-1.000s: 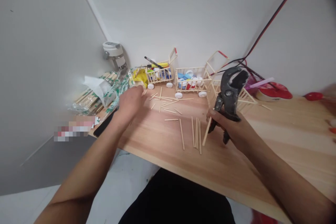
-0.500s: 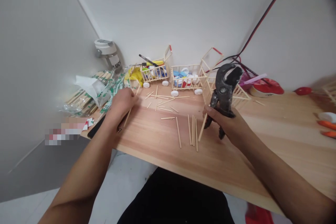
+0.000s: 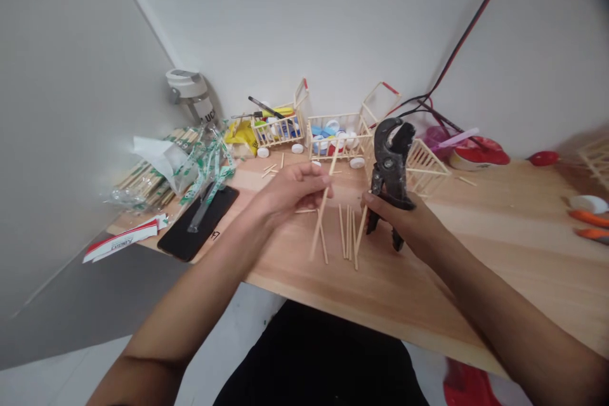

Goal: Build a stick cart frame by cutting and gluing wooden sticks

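Observation:
My left hand (image 3: 297, 189) is closed on a long thin wooden stick (image 3: 320, 223), held tilted above the middle of the table. My right hand (image 3: 404, 214) grips a black pipe cutter (image 3: 391, 162), its curved jaw pointing up and apart from the blade. Between the thumb and fingers of that same hand is a shorter wooden stick (image 3: 362, 228), slanting down. Several cut sticks (image 3: 342, 231) lie side by side on the wood between my hands. Behind my left hand are smaller cut pieces (image 3: 269, 170), partly hidden by it.
Two small stick-built carts, a left cart (image 3: 278, 133) and a right cart (image 3: 333, 120), stand at the wall holding bottle caps. A stick frame (image 3: 428, 168) is behind the cutter. At left lie a phone (image 3: 183, 231), bagged sticks (image 3: 143, 181) and a bottle (image 3: 193, 92); orange-handled tool (image 3: 590, 222) at right.
My left hand has moved right from beside the yellow bag to the table's middle, carrying the long stick and uncovering the phone. My right hand has barely shifted.

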`<state>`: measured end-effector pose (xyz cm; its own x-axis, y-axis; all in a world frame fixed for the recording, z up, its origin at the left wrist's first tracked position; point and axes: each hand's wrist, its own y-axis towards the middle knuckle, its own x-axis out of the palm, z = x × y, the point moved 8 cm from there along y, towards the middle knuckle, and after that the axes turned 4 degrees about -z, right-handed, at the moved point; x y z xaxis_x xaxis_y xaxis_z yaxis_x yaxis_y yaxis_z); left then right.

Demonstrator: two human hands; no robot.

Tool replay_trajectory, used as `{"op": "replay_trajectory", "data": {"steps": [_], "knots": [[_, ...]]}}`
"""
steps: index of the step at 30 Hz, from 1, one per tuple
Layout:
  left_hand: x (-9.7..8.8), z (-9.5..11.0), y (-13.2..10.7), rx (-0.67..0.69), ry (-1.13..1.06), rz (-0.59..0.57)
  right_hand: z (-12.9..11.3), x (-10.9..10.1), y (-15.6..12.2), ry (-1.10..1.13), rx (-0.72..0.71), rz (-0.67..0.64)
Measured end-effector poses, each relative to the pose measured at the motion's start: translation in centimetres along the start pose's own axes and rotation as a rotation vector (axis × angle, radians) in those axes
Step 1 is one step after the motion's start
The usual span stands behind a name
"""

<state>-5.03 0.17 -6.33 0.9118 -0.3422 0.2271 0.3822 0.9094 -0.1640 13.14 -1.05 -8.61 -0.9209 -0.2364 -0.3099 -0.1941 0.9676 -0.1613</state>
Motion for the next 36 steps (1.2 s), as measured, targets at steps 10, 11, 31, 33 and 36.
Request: {"op": "replay_trajectory", "data": {"steps": [10, 11, 31, 33, 36], "knots": [[3.6, -2.3, 2.5, 0.069, -0.007, 0.018, 0.3, 0.8, 0.1, -0.011, -0.046, -0.067], [3.6, -2.3, 2.5, 0.082, 0.004, 0.023, 0.3, 0.9, 0.0, -0.017, -0.038, -0.078], [4.3, -2.7, 0.8, 0.027, 0.105, -0.058, -0.2, -0.3, -0.4, -0.040, 0.036, 0.072], [4.3, -3.3, 0.2, -0.028, 0.129, -0.081, -0.1, -0.4, -0.4, -0.033, 0.054, 0.076], [4.8, -4.1, -0.3, -0.089, 0.122, -0.139, -0.2, -0.4, -0.4, -0.034, 0.041, 0.084]]}}
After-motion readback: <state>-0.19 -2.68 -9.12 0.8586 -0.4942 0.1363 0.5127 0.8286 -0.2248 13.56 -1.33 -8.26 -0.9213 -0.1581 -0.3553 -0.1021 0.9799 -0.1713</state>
